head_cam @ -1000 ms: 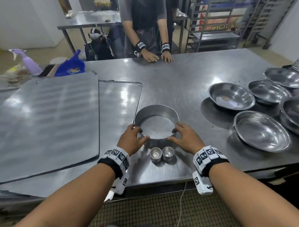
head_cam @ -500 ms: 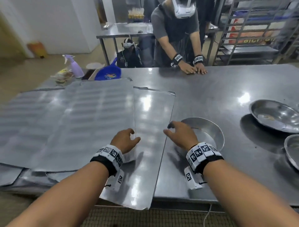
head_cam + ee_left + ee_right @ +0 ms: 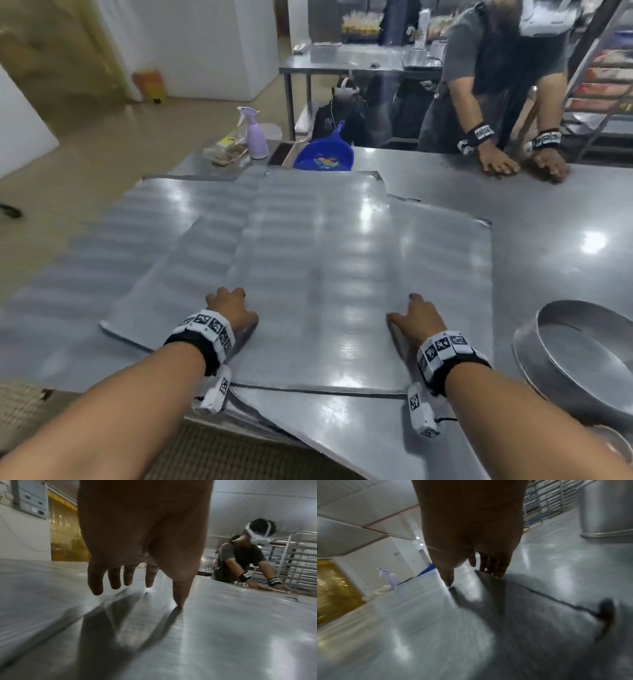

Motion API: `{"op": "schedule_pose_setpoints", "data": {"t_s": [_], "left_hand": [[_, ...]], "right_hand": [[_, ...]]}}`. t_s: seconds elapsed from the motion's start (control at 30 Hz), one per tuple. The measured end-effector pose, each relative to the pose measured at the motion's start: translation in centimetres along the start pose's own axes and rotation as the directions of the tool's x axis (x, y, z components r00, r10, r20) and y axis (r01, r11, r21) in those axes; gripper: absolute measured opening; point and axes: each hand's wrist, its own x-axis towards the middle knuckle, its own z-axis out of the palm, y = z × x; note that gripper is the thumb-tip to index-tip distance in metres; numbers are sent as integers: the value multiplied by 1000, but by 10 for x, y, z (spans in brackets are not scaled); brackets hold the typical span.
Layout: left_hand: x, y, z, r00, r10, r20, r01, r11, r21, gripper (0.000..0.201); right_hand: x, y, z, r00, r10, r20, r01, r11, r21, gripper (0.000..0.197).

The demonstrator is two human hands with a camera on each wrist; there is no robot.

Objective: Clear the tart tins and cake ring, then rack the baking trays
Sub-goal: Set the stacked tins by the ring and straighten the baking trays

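We see the steel table (image 3: 548, 219) carrying overlapping baking trays (image 3: 308, 246), the cake ring (image 3: 561, 363) just right of them. Our left hand (image 3: 230, 308) and right hand (image 3: 416, 318) rest on the top tray, fingers loosely spread.

No readable text anywhere: wristbands (image 3: 205, 329) carry only black-and-white marker squares, the print on the other person's wrist straps (image 3: 479, 132) and inside the blue dustpan (image 3: 323, 159) is too blurred to make out.
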Motion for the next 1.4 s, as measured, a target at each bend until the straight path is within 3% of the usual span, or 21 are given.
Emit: {"op": "schedule_pose_setpoints", "data": {"t_s": [0.13,0.2,0.37,0.47,0.6,0.73,0.87,1.0,1.17,1.27,1.4], "left_hand": [[24,-30,-3,1000,-26,-6,25,992,-127,88],[35,-37,-3,999,-4,-45,-8,963,-269,87],[60,-44,-8,998,-33,-52,0,843,-538,41],[69,-42,-9,1000,-3,20,15,767,-641,25],[90,-43,-3,999,-37,38,53,611,-790,53],[116,-37,6,998,-62,-4,30,536,-844,81],[123,-8,9,1000,-8,-27,-19,536,-844,83],[130,32,19,996,90,-28,-72,528,-846,83],[93,85,16,978,210,-18,-136,565,-814,67],[90,94,25,968,252,1,-153,591,-792,69],[94,94,32,956,292,5,-204,680,-704,88]], "right_hand": [[5,1,8,995,69,-68,-65,996,60,80],[11,0,7,993,83,-79,-77,994,80,79],[30,-6,1,993,95,-67,-85,987,136,80],[37,-7,8,986,152,-64,-125,944,305,82],[40,-13,15,968,218,-125,-125,848,515,73],[46,-4,8,969,212,-128,-85,770,633,78],[47,36,2,958,238,-159,-77,750,657,87],[11,50,-17,918,333,-214,-115,742,661,87],[-23,87,-17,849,430,-307,-138,741,657,60],[-34,104,-14,839,437,-325,-132,742,657,22],[-44,112,-13,829,433,-355,-117,754,646,23]]}}
